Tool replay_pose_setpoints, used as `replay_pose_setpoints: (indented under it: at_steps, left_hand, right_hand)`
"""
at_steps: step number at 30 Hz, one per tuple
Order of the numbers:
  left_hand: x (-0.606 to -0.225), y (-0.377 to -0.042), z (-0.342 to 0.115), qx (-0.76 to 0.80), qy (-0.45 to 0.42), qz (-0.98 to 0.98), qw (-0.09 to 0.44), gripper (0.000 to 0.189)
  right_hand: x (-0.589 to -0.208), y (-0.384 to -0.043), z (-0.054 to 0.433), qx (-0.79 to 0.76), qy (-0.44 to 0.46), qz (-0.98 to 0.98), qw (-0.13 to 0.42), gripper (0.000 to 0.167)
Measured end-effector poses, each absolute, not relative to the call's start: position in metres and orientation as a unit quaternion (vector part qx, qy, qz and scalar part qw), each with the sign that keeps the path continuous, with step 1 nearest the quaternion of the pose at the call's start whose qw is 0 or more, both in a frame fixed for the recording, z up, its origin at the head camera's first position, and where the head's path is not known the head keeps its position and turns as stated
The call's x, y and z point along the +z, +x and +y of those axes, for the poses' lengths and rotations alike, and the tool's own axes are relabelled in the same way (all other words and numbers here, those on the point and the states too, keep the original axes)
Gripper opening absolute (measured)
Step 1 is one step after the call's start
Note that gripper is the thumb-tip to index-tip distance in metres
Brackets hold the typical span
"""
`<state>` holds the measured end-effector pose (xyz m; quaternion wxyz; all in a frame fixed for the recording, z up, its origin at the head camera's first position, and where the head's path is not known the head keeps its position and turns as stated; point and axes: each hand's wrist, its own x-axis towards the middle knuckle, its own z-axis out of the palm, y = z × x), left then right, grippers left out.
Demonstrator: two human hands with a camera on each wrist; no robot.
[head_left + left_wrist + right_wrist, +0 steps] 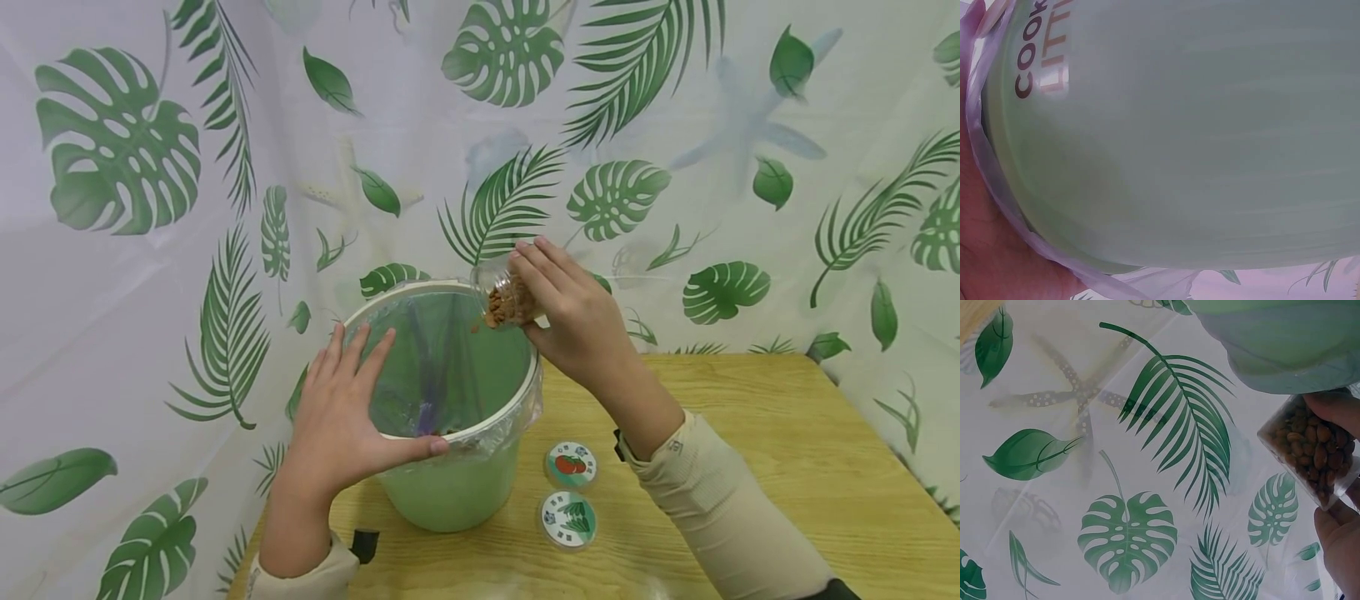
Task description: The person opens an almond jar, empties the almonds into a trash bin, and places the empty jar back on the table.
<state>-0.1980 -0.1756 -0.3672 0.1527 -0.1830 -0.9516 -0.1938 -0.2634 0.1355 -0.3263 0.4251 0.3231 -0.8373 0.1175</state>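
Note:
A clear jar [510,296] of brown, almond-like nuts [1319,447] is tipped sideways over the right rim of a pale green bin [450,496]. Around it curl the fingers and thumb of my right hand [581,317]. The jar's mouth faces left, and a brown piece shows in the air just below it. A thin clear plastic bag [517,421] lines the bin and folds over its rim. My left hand [337,425] is spread at the bin's left side, its straight thumb lying along the near rim. Some brown bits show low inside the bin.
Right of the bin, a round lid with a red picture [572,464] and another with a green picture [567,519] lie on the wooden table [720,467]. A white, leaf-patterned sheet [420,108] hangs behind and to the left.

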Motion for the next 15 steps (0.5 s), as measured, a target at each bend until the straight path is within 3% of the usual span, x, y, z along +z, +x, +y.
replay_pose_setpoints:
  at_steps: [15]
  left_hand:
    - [-0.3674, -0.1979, -0.1761, -0.199, -0.181, -0.952, 0.149, 0.133]
  right_hand:
    - [-0.3271, -0.2641, 0.1354, 0.112, 0.328, -0.833, 0.432, 0.082]
